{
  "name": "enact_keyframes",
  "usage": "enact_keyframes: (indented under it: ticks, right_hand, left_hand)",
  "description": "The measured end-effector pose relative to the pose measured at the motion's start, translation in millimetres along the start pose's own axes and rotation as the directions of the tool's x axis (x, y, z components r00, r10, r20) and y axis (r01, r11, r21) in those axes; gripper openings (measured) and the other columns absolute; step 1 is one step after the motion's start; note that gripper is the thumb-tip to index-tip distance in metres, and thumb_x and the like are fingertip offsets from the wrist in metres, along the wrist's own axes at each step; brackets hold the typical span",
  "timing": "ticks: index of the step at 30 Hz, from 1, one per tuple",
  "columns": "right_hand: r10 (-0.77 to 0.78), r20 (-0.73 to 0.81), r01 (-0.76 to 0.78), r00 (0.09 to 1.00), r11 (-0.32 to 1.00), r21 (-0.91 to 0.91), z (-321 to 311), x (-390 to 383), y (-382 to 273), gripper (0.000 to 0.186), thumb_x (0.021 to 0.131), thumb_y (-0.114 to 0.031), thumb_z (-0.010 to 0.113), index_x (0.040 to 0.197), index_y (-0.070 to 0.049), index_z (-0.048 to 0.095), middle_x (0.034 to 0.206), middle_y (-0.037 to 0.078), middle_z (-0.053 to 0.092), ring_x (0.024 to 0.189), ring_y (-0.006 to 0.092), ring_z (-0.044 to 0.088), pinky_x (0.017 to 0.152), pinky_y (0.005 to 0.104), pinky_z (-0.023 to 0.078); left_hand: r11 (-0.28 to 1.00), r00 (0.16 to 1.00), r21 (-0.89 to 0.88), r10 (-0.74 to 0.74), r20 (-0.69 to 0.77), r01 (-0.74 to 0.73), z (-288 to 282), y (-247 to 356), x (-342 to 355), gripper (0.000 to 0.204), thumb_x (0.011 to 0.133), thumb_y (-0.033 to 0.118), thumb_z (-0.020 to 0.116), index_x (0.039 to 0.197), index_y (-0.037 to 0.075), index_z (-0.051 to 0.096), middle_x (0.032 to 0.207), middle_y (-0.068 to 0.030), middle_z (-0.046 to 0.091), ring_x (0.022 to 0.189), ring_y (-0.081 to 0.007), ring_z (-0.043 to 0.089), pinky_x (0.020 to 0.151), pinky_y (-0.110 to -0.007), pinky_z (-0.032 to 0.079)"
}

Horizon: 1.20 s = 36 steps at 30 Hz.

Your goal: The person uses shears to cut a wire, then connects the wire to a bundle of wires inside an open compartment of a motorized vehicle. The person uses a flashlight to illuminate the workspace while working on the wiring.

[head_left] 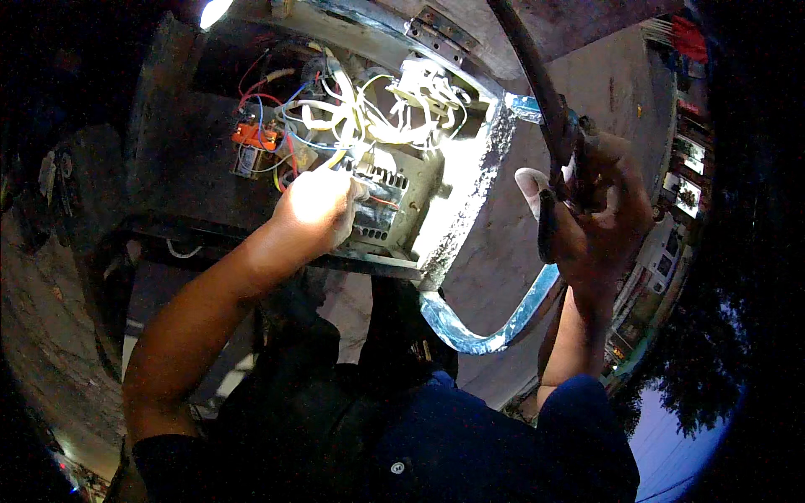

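Observation:
My left hand (314,210), brightly lit, is closed at the front of a vented metal unit (394,201) inside an open metal box. Its fingertips are turned inward, so what they pinch cannot be made out. A thin reddish wire or rod (383,202) shows just beyond them. Above the hand spreads a tangle of white wires (369,117), with red, blue and yellow ones to the left. On the right, my right hand (599,201) is wrapped round the lower end of a long dark bar (537,80), its thumb pointing up.
An orange-topped electrical part (256,136) with wires sits in the box's left side. A worn, blue-painted tube handle (490,337) curves out from the box's right wall (470,184). A hinge (442,33) joins the raised lid at the top. Pavement lies below.

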State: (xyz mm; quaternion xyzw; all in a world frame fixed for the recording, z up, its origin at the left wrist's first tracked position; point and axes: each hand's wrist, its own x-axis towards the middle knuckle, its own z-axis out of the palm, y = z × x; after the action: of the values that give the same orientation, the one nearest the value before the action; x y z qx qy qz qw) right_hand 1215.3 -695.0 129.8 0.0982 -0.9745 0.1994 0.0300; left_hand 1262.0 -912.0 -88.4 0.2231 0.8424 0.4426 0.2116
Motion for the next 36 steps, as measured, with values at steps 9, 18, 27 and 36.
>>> enact_keyframes:
  ticks: [9, 18, 27, 36]
  right_hand:
    - [-0.024, -0.052, 0.031, 0.998, 0.992, 0.122, 7, 0, 2, 0.042, 0.072, -0.01, 0.084, 0.106, -0.004, 0.061, 0.087, 0.001, 0.063, 0.073, 0.0085, 0.057, 0.063, 0.021, 0.047]
    - [-0.039, -0.049, 0.033, 0.998, 0.993, -0.117, 7, -4, -10, 0.043, 0.074, -0.022, 0.085, 0.106, -0.004, 0.061, 0.093, 0.005, 0.066, 0.075, 0.0114, 0.061, 0.065, 0.0248, 0.049]
    - [0.038, 0.021, -0.033, 0.999, 0.981, -0.193, -2, -7, 11, 0.047, 0.076, -0.039, 0.081, 0.099, -0.004, 0.061, 0.083, 0.003, 0.059, 0.073, 0.0142, 0.06, 0.06, 0.0267, 0.047]
    - [-0.048, 0.092, 0.061, 0.995, 0.988, -0.145, -3, 1, 3, 0.048, 0.071, -0.034, 0.083, 0.102, -0.006, 0.061, 0.078, 0.002, 0.057, 0.063, 0.0137, 0.055, 0.055, 0.0265, 0.046]
  left_hand:
    - [0.999, 0.999, 0.04, 0.036, 0.032, -0.037, -44, 9, -17, 0.037, 0.071, 0.018, 0.077, 0.106, 0.007, 0.069, 0.078, -0.0179, 0.066, 0.073, -0.0344, 0.066, 0.07, -0.043, 0.054]
    - [0.902, 0.894, -0.328, -0.37, -0.252, 0.28, -119, -9, -53, 0.013, 0.088, 0.007, 0.066, 0.098, -0.001, 0.068, 0.071, -0.0052, 0.063, 0.063, -0.0074, 0.054, 0.058, -0.025, 0.045]
    - [0.967, 0.839, -0.123, -0.254, -0.481, 0.223, -124, -45, -31, 0.011, 0.088, 0.008, 0.062, 0.094, -0.001, 0.067, 0.085, -0.0151, 0.068, 0.078, -0.0258, 0.067, 0.071, -0.034, 0.052]
    - [0.994, 0.943, 0.089, -0.035, -0.331, 0.068, -131, -70, 39, 0.013, 0.08, 0.012, 0.068, 0.086, 0.0, 0.069, 0.085, -0.0161, 0.07, 0.078, -0.027, 0.068, 0.074, -0.034, 0.052]
